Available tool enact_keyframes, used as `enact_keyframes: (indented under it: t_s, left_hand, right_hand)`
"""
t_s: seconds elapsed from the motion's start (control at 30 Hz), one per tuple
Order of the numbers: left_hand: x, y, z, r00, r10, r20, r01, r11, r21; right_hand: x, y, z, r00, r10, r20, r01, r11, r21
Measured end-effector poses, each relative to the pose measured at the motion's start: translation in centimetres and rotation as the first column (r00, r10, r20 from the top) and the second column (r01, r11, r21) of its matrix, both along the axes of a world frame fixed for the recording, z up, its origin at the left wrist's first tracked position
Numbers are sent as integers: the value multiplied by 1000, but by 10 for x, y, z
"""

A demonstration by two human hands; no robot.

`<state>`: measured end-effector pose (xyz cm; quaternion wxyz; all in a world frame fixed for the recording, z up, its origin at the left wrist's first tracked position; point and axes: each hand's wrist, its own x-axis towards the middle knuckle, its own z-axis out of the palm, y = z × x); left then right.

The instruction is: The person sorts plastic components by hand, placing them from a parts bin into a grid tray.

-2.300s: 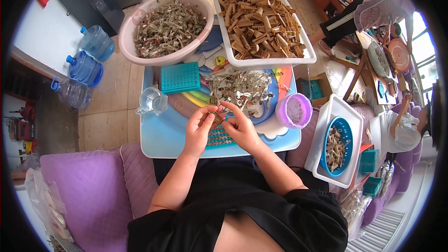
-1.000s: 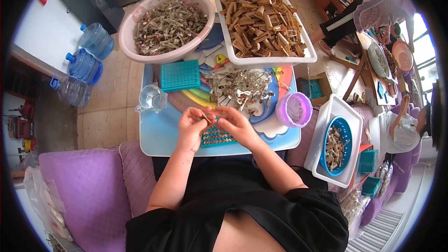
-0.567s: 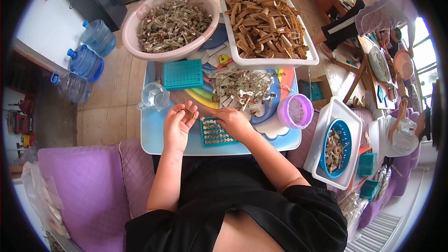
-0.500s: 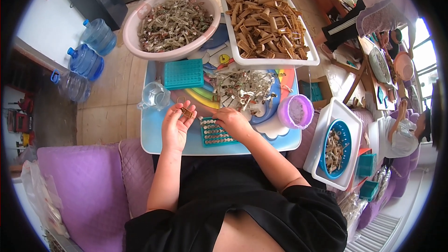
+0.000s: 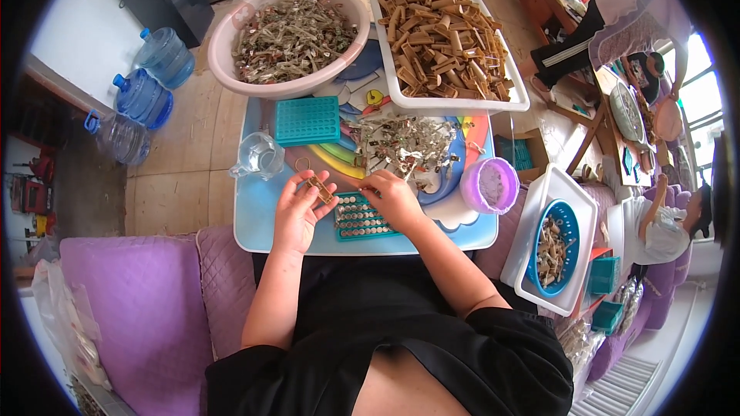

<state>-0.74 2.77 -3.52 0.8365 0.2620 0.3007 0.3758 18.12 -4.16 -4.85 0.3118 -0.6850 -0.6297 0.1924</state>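
My left hand holds a small brown clip-like piece between thumb and fingers, above the low light-blue table. My right hand rests beside a teal tray filled with rows of small round parts, its fingers pinched on a small metal piece at the near edge of a loose pile of metal clips. The two hands are a little apart.
A pink basin of metal pieces and a white tray of brown tubes lie at the far side. An empty teal tray, clear cup, purple bowl, white bin with blue basket, water bottles, other people at right.
My hands were together over the teal tray; the left hand has since drawn leftward with a small brown piece, and the right hand stays by the tray and the pile.
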Motion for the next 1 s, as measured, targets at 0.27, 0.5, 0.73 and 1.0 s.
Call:
enact_keyframes:
  t_s: [0.27,0.5,0.73,1.0]
  left_hand:
    - [15,-12,8,990,-131,-58,134,990,50]
    - [23,-18,3,980,-142,-140,156,983,94]
    - [26,-19,3,985,-140,-105,147,987,60]
    - [27,-19,0,975,-151,-164,169,980,102]
  right_hand:
    - [-22,0,50,951,-30,-307,117,956,270]
    - [-22,-3,39,989,53,-136,-10,954,301]
    - [-21,-4,46,968,10,-251,73,946,317]
    - [-22,0,35,984,72,-162,-9,933,359]
